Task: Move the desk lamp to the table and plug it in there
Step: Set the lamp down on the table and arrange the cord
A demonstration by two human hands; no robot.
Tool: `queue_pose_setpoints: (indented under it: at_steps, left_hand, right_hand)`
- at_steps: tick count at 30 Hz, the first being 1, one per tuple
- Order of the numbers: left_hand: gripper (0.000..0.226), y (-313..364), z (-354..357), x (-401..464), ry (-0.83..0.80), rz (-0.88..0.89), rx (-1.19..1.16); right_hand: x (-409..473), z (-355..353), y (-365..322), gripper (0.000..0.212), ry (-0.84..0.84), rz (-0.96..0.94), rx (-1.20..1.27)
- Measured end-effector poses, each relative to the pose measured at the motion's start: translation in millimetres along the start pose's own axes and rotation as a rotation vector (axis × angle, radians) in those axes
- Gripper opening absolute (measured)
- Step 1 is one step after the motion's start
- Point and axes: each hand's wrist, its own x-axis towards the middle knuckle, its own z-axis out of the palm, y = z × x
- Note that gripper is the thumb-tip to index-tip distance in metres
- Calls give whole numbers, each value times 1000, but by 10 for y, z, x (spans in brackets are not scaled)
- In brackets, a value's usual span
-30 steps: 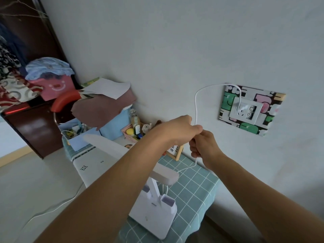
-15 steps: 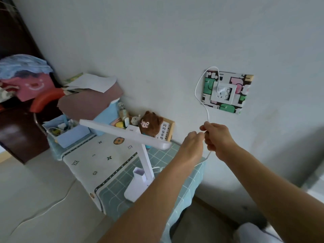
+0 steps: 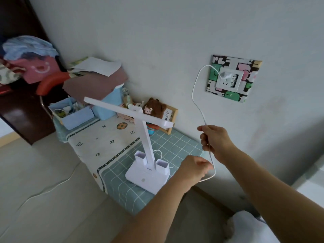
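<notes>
White T-shaped plastic desk lamp [image 3: 149, 155] stands on checked table [image 3: 175, 146], frame centre. Right hand [image 3: 214, 140] and left hand [image 3: 193, 168] both pinch thin white cord [image 3: 195, 92], plugged into wall socket [image 3: 228, 81] upper right. Best: feed slack gently, avoid tugging plug.

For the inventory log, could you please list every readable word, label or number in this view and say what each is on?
"妈妈我": partly readable on the white card in the wooden frame beside the plush toy; the rest is hidden.
Small dark mark on the lamp base: too small to read.
Nothing else readable.
</notes>
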Motion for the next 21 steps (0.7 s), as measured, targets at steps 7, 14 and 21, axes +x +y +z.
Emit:
queue_pose_setpoints:
  at_steps: [7, 14, 21]
  left_hand:
    - [8, -349, -132, 141, -8, -36, -107]
    - [12, -852, -203, 341, 99, -123, -298]
    - [20, -1345, -444, 320, 227, -104, -444]
  right_hand:
    - [212, 237, 461, 23, -50, 58, -15]
    - [568, 357, 1110, 24, -24, 32, -321]
    - [813, 478, 1660, 33, 18, -49, -573]
